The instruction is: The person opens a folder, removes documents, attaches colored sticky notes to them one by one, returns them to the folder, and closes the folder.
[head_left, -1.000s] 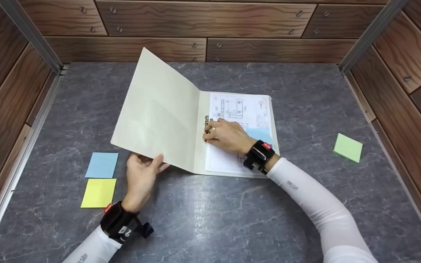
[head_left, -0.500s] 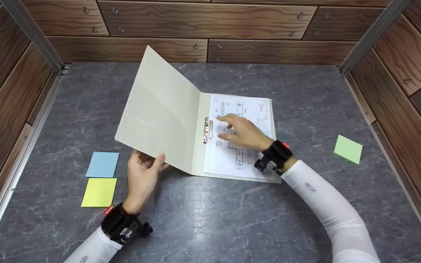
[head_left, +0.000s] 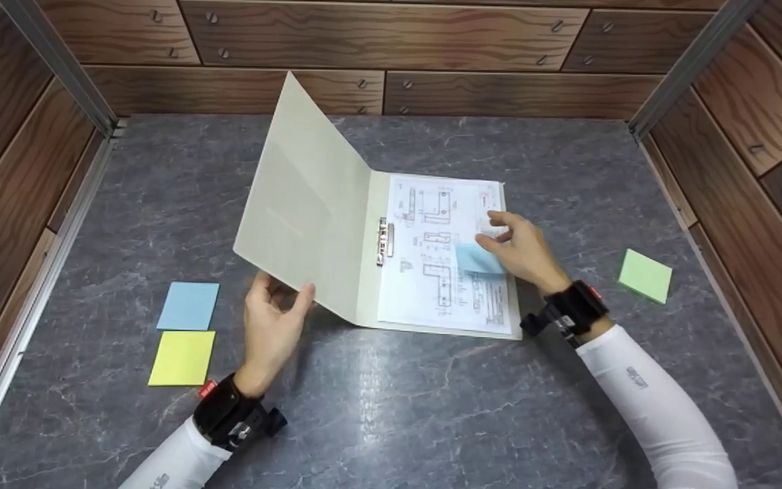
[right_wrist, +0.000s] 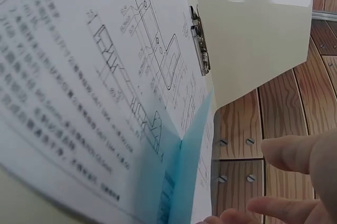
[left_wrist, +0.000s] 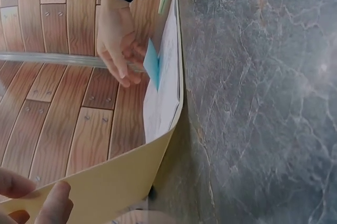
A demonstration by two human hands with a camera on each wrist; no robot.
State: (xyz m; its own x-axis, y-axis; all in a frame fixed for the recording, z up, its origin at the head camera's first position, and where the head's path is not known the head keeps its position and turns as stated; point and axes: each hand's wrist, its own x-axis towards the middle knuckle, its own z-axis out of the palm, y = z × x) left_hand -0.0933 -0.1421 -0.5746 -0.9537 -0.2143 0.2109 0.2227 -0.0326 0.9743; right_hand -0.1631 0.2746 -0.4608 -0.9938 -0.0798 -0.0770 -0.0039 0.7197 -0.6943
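Observation:
An open cream file folder point(head_left: 303, 197) lies on the table with its left cover raised at a slant. My left hand point(head_left: 272, 329) pinches that cover's lower edge between thumb and fingers. White technical drawings point(head_left: 411, 288) lie on the folder's right side, beside a metal clip point(head_left: 384, 241) at the spine. A light blue sticky note point(head_left: 476, 260) is on the top sheet, and in the left wrist view the note point(left_wrist: 151, 65) stands up from the paper. Just above the sheet's right edge, my right hand point(head_left: 527, 251) hovers near the note, fingers loosely bent and holding nothing.
A blue sticky-note pad point(head_left: 188, 305) and a yellow one point(head_left: 182, 358) lie left of the folder. Toward the right table edge lies a green pad point(head_left: 645, 276). Wood-patterned panels point(head_left: 384, 34) enclose the back and sides of the grey marbled table point(head_left: 391, 421).
My right hand has left the metal clip and moved right across the drawings to the blue note. The cover in my left hand has tipped slightly more upright.

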